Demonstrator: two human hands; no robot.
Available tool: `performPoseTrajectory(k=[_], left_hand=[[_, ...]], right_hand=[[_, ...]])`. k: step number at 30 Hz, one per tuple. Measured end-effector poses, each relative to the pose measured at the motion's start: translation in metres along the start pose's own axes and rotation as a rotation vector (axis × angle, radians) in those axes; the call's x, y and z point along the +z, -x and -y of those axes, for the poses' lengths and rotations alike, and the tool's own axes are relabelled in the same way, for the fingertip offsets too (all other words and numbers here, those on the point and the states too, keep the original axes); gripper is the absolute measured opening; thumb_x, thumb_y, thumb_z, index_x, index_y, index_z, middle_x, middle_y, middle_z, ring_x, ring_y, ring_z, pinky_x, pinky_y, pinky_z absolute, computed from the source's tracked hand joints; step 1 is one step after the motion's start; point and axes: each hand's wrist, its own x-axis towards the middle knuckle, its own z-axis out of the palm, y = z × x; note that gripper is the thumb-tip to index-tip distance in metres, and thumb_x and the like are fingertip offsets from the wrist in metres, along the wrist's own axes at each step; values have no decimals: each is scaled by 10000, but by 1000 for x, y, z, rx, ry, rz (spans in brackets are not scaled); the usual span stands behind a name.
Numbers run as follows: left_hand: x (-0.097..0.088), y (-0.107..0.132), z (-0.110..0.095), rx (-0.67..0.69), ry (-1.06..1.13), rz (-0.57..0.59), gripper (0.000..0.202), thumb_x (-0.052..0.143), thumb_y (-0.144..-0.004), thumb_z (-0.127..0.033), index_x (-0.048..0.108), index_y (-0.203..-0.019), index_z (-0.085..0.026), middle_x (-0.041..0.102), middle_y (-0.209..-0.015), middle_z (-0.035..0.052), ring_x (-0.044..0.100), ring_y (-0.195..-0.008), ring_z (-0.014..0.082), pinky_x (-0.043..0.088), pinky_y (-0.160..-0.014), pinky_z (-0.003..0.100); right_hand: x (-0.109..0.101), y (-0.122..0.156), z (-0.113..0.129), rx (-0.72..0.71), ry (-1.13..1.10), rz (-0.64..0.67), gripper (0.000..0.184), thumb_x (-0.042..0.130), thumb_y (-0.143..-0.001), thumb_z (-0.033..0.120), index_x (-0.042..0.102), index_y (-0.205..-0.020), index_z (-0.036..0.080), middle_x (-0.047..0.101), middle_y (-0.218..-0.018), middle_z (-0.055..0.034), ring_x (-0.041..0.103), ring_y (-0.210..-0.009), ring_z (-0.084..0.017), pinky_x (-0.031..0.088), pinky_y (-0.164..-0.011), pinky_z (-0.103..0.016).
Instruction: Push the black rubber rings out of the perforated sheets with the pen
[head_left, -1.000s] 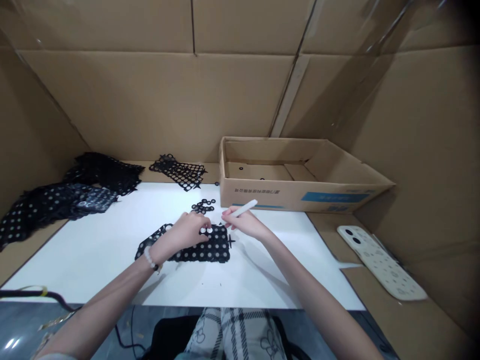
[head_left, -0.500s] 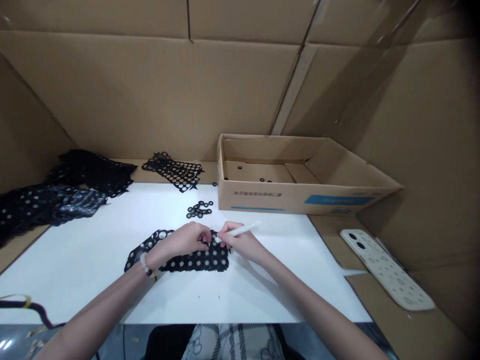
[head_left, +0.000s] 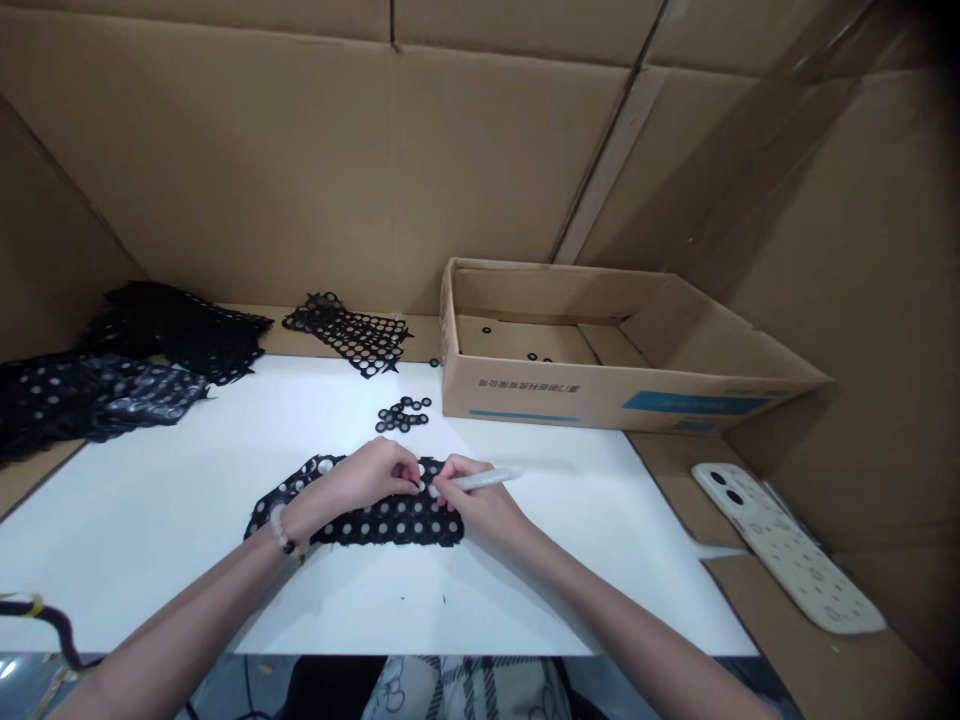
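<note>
My left hand [head_left: 371, 478] rests on a black perforated sheet [head_left: 390, 530], its fingertips bunched on the sheet's upper edge. Many round holes in the sheet show white discs or the white surface beneath. My right hand [head_left: 472, 495] grips a white pen-like stick [head_left: 487, 480], with its tip down among my left fingertips. Both hands hide the sheet's upper middle. A white beaded bracelet [head_left: 279, 530] circles my left wrist.
A white board [head_left: 150, 590] lies under the sheet, with a small heap of black rings [head_left: 403, 414] behind it. More perforated black sheets [head_left: 346, 335] lie back left, beside an open cardboard box [head_left: 600, 390]. A perforated beige panel [head_left: 787, 550] lies right.
My right hand has moved in close to my left, and the white stick now lies flatter with its tip at my left fingertips. The whole view has shifted as my head moved.
</note>
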Motion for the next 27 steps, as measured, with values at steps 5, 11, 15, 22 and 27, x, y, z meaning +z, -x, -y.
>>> performPoseTrajectory(k=[5,11,15,22,27], left_hand=[[1,-1,5,-15,64,11,124,639,-752,-240,738,-786,-172,707,-708,15,618,-672,157,420,-636,219],[-1,-5,15,-73,122,8,170,675,-724,-320,734,-753,-164,707,-714,16,585,-659,153,388,-605,224],[-6,-10,20,-164,270,39,227,696,-685,-356,730,-760,-145,687,-677,9,552,-632,146,372,-584,229],[-9,-11,21,-224,322,30,190,691,-664,-318,723,-740,-146,683,-661,0,548,-631,140,393,-598,230],[-9,-11,24,-197,328,29,230,718,-654,-343,734,-766,-143,705,-705,17,575,-669,157,415,-639,242]], right_hand=[[1,-1,3,27,11,-1,191,548,-823,271,525,-647,202,647,-629,17,572,-607,-147,390,-594,-248],[2,-2,2,51,66,-9,211,532,-822,269,511,-623,204,638,-614,19,558,-617,-153,372,-587,-252],[4,-3,2,75,45,-13,208,521,-822,263,516,-624,203,654,-638,11,583,-634,-154,399,-613,-256],[3,-5,-9,65,-124,-35,194,553,-822,328,525,-674,206,657,-641,3,588,-579,-147,411,-555,-244],[-8,0,-2,-97,-164,-147,256,427,-925,439,566,-900,224,675,-755,-20,587,-605,-153,425,-579,-254]])
